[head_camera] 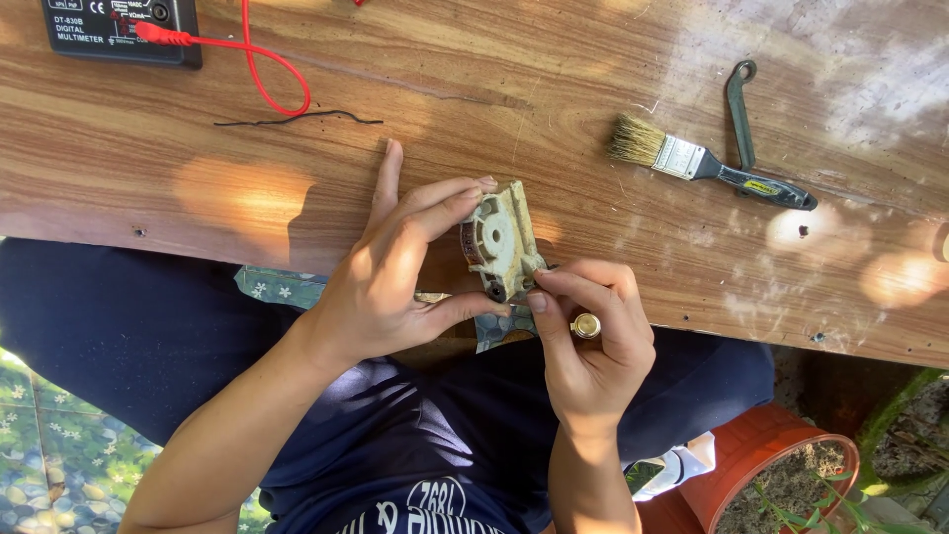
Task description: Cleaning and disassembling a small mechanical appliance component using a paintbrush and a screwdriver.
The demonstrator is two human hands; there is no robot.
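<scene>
My left hand grips a small, dirty cream-coloured motor part with a round hub, holding it upright at the near edge of the wooden table. Fingers wrap its top and the thumb presses its lower side. My right hand pinches the part's lower right corner with thumb and forefinger. A small brass-coloured round piece sits tucked among the right hand's fingers.
A paintbrush with a black handle lies at the right, next to a dark metal bar. A black multimeter with a red lead sits far left; a thin black wire lies near it. A red pot stands below.
</scene>
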